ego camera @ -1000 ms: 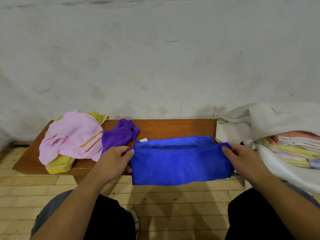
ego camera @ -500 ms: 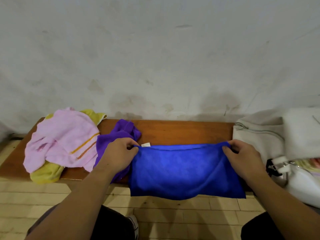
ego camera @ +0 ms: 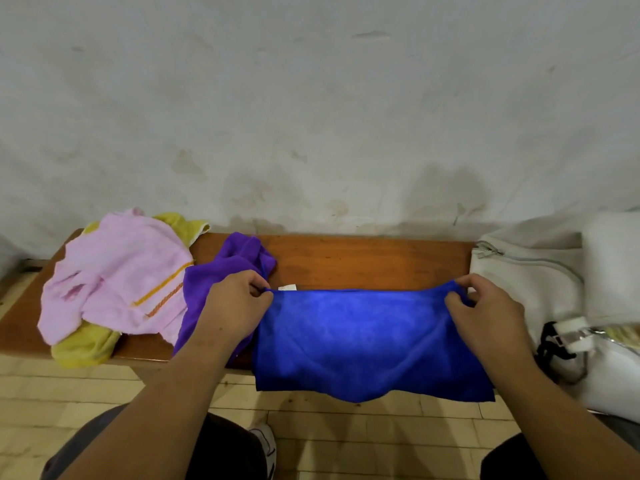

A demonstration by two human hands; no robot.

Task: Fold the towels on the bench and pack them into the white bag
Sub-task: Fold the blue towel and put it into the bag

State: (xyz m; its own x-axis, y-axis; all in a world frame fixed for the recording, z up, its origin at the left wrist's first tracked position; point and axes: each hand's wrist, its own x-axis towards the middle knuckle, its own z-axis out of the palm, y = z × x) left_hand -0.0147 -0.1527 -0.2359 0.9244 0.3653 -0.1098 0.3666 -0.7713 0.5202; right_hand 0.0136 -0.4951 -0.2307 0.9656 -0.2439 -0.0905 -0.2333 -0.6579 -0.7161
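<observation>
A blue towel lies over the front edge of the wooden bench, its lower part hanging toward the floor. My left hand pinches its upper left corner and my right hand pinches its upper right corner. A small white label shows at the towel's top edge near my left hand. To the left lie a purple towel, a pink towel with orange stripes and a yellow towel under it. The white bag stands at the bench's right end.
A stained pale wall rises right behind the bench. Light wooden floorboards run below. My dark-trousered knees and a white shoe sit at the bottom. The bag's black and white strap buckle hangs at its front.
Both hands carried the towel's upper edge away from me onto the bench, so more blue cloth now hangs over the front. The view shifted left and the bag's stacked towels left sight.
</observation>
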